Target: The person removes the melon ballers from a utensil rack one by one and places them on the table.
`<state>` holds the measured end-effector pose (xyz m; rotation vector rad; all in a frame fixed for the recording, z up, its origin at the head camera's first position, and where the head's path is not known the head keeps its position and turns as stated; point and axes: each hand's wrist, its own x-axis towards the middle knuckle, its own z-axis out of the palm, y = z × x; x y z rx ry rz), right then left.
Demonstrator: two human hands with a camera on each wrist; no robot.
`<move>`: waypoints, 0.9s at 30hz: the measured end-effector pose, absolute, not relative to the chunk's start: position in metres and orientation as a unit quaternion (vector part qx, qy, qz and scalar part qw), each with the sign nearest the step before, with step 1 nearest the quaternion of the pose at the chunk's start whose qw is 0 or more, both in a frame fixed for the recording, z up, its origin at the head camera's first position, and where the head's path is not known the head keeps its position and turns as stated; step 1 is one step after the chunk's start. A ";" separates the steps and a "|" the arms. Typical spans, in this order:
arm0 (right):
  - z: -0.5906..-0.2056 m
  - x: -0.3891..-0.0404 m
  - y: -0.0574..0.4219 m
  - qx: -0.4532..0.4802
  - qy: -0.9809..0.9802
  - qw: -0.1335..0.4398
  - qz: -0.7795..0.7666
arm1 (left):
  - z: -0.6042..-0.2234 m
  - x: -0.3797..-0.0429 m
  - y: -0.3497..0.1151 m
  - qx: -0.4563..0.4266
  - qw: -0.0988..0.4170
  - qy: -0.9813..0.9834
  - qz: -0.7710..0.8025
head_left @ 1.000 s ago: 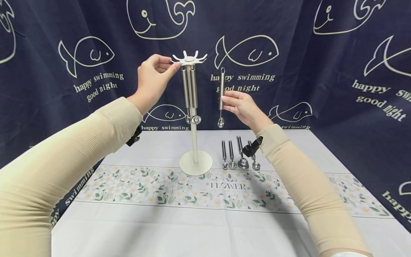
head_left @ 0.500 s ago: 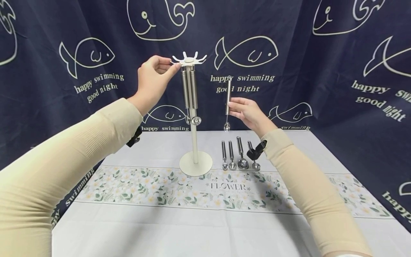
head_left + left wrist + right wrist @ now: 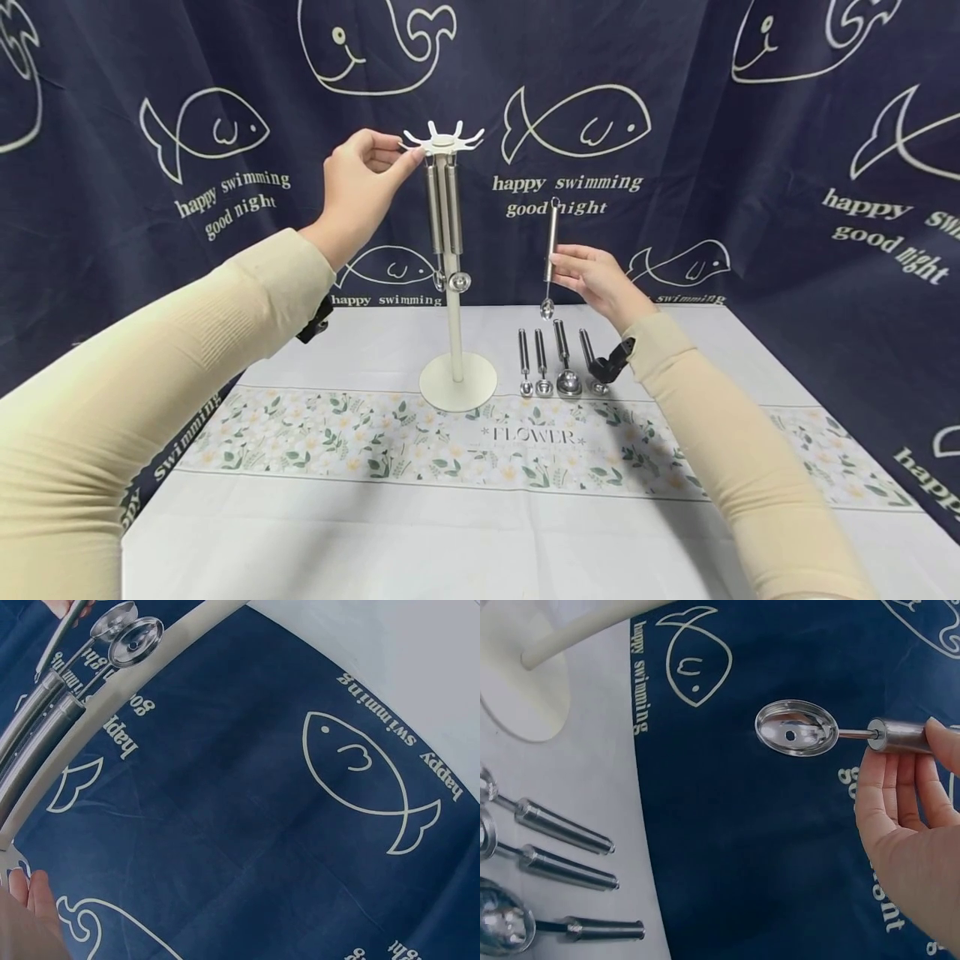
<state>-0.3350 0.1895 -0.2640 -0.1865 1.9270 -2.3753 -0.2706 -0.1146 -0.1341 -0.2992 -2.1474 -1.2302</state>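
Observation:
My left hand [image 3: 358,175] pinches a prong of the white hooked top on a utensil stand [image 3: 455,333]. From that top hang two steel melon ballers [image 3: 453,208], their scoops down beside the pole. Off to the right of the stand, my right hand [image 3: 600,282] grips a third melon baller [image 3: 552,237] by its steel handle, thumb against fingers. It hangs nearly upright in the air, loop up. In the right wrist view its oval scoop [image 3: 799,727] shows a small hole through the bowl.
Several more steel scoops lie in a row on the white table below my right hand, among them a larger scoop [image 3: 567,379]. A flower-print band [image 3: 337,433] crosses the tabletop. Dark blue cloth [image 3: 480,50] with fish drawings closes off the back and sides.
My right hand has carried the melon baller rightward and down, away from the stand and closer over the row of scoops. My left hand stays on the stand's top.

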 end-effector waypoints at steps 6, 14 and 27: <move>-0.273 -0.338 0.198 -0.047 0.620 0.045 -0.782 | -0.133 -0.270 -0.115 -0.116 0.318 -0.819 -0.463; -0.287 -0.339 0.217 -0.036 0.649 0.047 -0.759 | -0.132 -0.269 -0.116 -0.117 0.317 -0.819 -0.463; -0.309 -0.344 0.241 -0.009 0.649 0.050 -0.759 | -0.131 -0.268 -0.118 -0.120 0.311 -0.826 -0.454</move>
